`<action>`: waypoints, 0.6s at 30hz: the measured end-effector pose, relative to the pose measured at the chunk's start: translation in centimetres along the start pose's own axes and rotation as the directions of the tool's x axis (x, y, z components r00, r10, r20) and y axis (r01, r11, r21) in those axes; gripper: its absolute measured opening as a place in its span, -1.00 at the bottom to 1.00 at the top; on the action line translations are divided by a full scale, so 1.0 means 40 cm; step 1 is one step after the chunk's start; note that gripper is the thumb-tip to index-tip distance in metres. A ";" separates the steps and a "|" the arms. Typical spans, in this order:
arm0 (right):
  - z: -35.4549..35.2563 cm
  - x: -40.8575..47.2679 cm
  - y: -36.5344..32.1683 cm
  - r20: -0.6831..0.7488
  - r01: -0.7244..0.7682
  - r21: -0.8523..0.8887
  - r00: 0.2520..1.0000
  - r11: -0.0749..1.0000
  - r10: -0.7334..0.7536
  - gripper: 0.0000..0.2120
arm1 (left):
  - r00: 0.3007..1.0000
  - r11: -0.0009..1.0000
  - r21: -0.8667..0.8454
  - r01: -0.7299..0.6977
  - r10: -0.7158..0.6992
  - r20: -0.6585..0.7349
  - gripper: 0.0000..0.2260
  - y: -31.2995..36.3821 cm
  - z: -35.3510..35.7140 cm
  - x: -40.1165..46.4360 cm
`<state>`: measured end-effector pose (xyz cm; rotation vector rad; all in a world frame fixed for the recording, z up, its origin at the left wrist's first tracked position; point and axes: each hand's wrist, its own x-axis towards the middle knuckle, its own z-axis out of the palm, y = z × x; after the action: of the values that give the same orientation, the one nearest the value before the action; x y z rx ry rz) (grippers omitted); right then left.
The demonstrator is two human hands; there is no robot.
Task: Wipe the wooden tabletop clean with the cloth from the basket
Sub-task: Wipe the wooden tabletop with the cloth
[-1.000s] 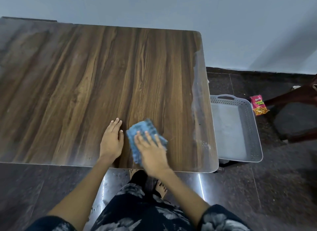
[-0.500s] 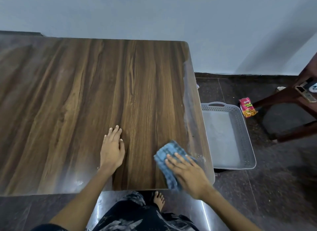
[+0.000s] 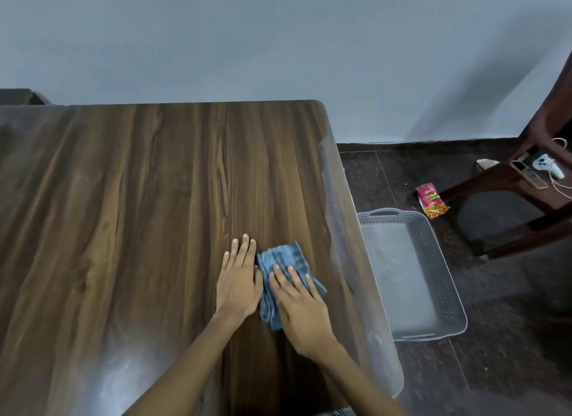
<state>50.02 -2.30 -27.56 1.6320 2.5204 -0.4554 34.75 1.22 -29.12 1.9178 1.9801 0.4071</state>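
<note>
The folded blue checked cloth point(image 3: 289, 275) is already out of the grey perforated plastic basket point(image 3: 445, 287) and is being pressed flat onto the dark wood-grain worktop point(image 3: 139, 214) near its right edge by the right hand point(image 3: 301, 307), fingers straight and spread. The left hand point(image 3: 238, 279) is being rested flat just beside the cloth, fingers together. Wiping is judged to be under way; pale smears along the right edge and a hazy near-left patch are remaining. A red snack packet point(image 3: 431, 200) and a dark wooden chair point(image 3: 532, 180) are lying well apart on the floor, obstructing nothing.
</note>
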 end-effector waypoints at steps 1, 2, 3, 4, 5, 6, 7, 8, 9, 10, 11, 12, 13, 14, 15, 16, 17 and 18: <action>0.011 -0.019 0.020 0.020 0.000 -0.003 1.000 1.000 0.000 -0.38 | 1.000 1.000 0.010 -0.008 0.008 -0.005 -0.47 0.007 0.004 0.015; 0.015 -0.037 0.038 0.030 -0.009 -0.004 1.000 1.000 0.009 -0.38 | 1.000 1.000 0.016 -0.014 0.014 -0.009 -0.43 0.012 0.008 0.025; 0.008 -0.042 0.059 0.029 -0.029 -0.011 0.999 1.000 0.029 -0.39 | 1.000 1.000 0.019 -0.016 0.016 -0.014 -0.40 0.016 0.012 0.041; -0.001 -0.037 0.080 0.020 -0.065 -0.014 0.998 0.998 0.065 -0.40 | 1.000 1.000 0.022 -0.015 0.015 -0.017 -0.39 0.019 0.017 0.056; -0.009 -0.016 0.103 -0.007 -0.102 -0.020 0.995 0.995 0.102 -0.42 | 1.000 1.000 0.025 -0.015 0.016 -0.018 -0.39 0.023 0.022 0.072; -0.022 0.014 0.126 -0.023 -0.147 -0.016 0.989 0.989 0.147 -0.43 | 1.000 1.000 0.025 -0.016 0.017 -0.019 -0.39 0.030 0.022 0.089; -0.038 0.051 0.146 -0.051 -0.190 -0.008 0.981 0.982 0.190 -0.43 | 1.000 0.999 0.031 -0.019 0.019 -0.011 -0.39 0.037 0.025 0.104; -0.054 0.099 0.169 -0.076 -0.227 0.010 0.971 0.974 0.227 -0.43 | 1.000 0.999 0.036 -0.018 0.019 -0.004 -0.39 0.046 0.025 0.125; -0.072 0.151 0.192 -0.100 -0.251 0.022 0.962 0.968 0.252 -0.43 | 1.000 0.999 0.040 -0.016 0.016 0.003 -0.40 0.054 0.026 0.146; -0.093 0.207 0.213 -0.120 -0.268 0.038 0.955 0.963 0.270 -0.43 | 1.000 0.999 0.044 -0.015 0.015 0.007 -0.43 0.062 0.027 0.172; -0.116 0.265 0.230 -0.126 -0.279 0.048 0.951 0.959 0.283 -0.44 | 1.000 0.999 0.047 -0.015 0.015 0.013 -0.47 0.071 0.026 0.200; -0.137 0.319 0.244 -0.124 -0.281 0.052 0.950 0.958 0.286 -0.45 | 1.000 0.999 0.048 -0.017 0.016 0.022 -0.50 0.079 0.025 0.227; -0.155 0.376 0.256 -0.113 -0.277 0.053 0.953 0.960 0.281 -0.47 | 0.999 0.999 0.043 -0.019 0.018 0.028 -0.51 0.086 0.024 0.261; -0.169 0.427 0.264 -0.114 -0.270 0.059 0.955 0.961 0.275 -0.48 | 0.999 0.999 0.039 -0.020 0.019 0.027 -0.51 0.092 0.024 0.293; -0.180 0.475 0.271 -0.125 -0.266 0.066 0.954 0.962 0.273 -0.48 | 0.999 0.999 0.045 -0.025 0.024 0.023 -0.51 0.097 0.025 0.328; -0.189 0.516 0.276 -0.142 -0.265 0.069 0.952 0.962 0.272 -0.49 | 0.999 0.998 0.051 -0.030 0.029 0.018 -0.51 0.103 0.024 0.361; -0.198 0.550 0.279 -0.157 -0.263 0.066 0.950 0.963 0.270 -0.50 | 0.999 0.998 0.059 -0.033 0.033 0.014 -0.51 0.107 0.023 0.391; -0.203 0.587 0.285 -0.169 -0.259 0.061 0.949 0.964 0.266 -0.51 | 0.999 0.997 0.061 -0.035 0.035 0.009 -0.51 0.110 0.024 0.425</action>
<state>51.13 25.01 -27.84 2.0698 2.3691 -0.3465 38.76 18.34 -28.93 1.9909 1.9784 0.3511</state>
